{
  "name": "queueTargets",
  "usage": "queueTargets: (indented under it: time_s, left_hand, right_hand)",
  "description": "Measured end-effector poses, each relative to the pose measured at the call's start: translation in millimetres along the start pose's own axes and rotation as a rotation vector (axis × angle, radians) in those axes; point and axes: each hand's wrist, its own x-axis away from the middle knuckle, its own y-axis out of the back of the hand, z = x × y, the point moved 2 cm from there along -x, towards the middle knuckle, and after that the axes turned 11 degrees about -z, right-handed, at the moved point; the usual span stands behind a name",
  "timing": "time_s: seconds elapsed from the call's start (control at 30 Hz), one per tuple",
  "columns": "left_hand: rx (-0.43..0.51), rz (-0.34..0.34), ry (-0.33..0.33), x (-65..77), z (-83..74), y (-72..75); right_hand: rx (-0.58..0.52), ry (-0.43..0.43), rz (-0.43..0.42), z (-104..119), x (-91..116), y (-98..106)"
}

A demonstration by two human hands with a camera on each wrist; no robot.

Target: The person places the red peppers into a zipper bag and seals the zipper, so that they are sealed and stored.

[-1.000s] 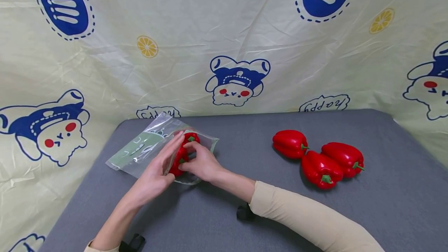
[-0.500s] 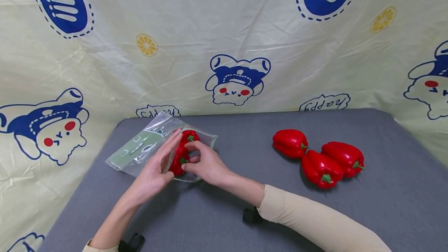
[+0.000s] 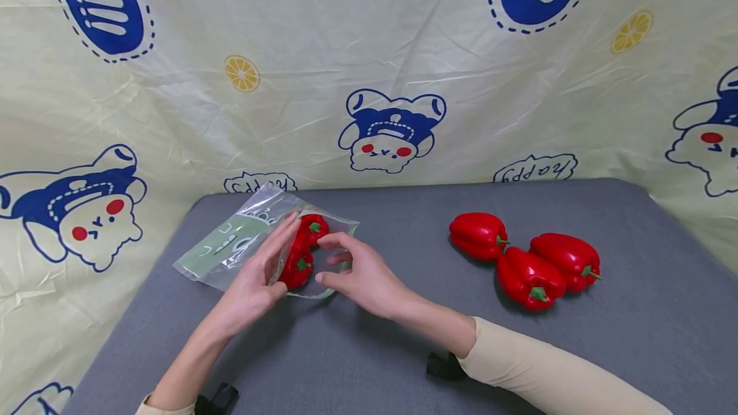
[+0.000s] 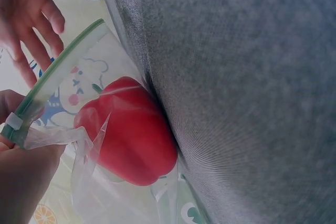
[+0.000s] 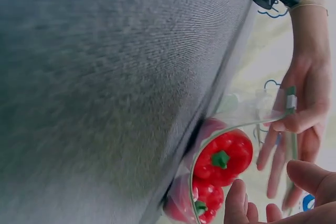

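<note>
A clear zip bag (image 3: 227, 239) with a green printed panel lies on its side at the table's left, mouth facing right. Two red bell peppers rest inside, the nearer pepper (image 3: 297, 266) in front of the farther pepper (image 3: 314, 228). My left hand (image 3: 256, 287) pinches the upper edge of the mouth between thumb and long, straight fingers, close to the white slider (image 5: 291, 102). Just outside the mouth, my right hand (image 3: 369, 274) holds nothing, its fingers loosely bent and apart from the peppers. In the left wrist view, one bagged pepper (image 4: 136, 135) shows through the plastic.
On the right half of the grey table (image 3: 403, 223) three more red bell peppers sit close together: one at the left (image 3: 477, 236), one in front (image 3: 529, 280) and one behind (image 3: 567, 260). A printed cloth (image 3: 392, 31) hangs behind the table.
My right hand has let go of the peppers in the bag and drawn back to the right, out of the mouth. The left hand and bag stay nearly still.
</note>
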Motion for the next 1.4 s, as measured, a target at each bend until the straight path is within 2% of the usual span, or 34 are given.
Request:
queueTargets:
  time_s: [0.23, 0.53, 0.8, 0.9, 1.07, 1.4]
  left_hand:
    - [0.004, 0.004, -0.006, 0.5, -0.3, -0.8]
    - [0.05, 0.009, -0.026, 0.5, 0.6, -0.6]
    - [0.053, 0.009, -0.025, 0.8, -0.3, -0.9]
    - [0.059, 0.007, -0.034, 0.2, -1.0, -1.2]
    - [0.057, 0.005, -0.032, -0.1, -0.9, -1.1]
    - [0.044, 0.004, -0.024, 0.3, -0.8, 0.2]
  right_hand:
    - [0.015, 0.011, 0.019, 6.9, 16.9, 25.7]
    - [0.139, 0.018, -0.008, 5.9, 34.1, 62.8]
    - [0.183, 0.083, -0.032, 2.8, 44.1, 95.6]
    - [0.23, 0.127, -0.055, 0.3, 46.9, 108.9]
    - [0.35, 0.182, -0.107, -4.8, 46.3, 133.1]
    - [0.515, 0.124, -0.109, -14.8, 32.0, 190.2]
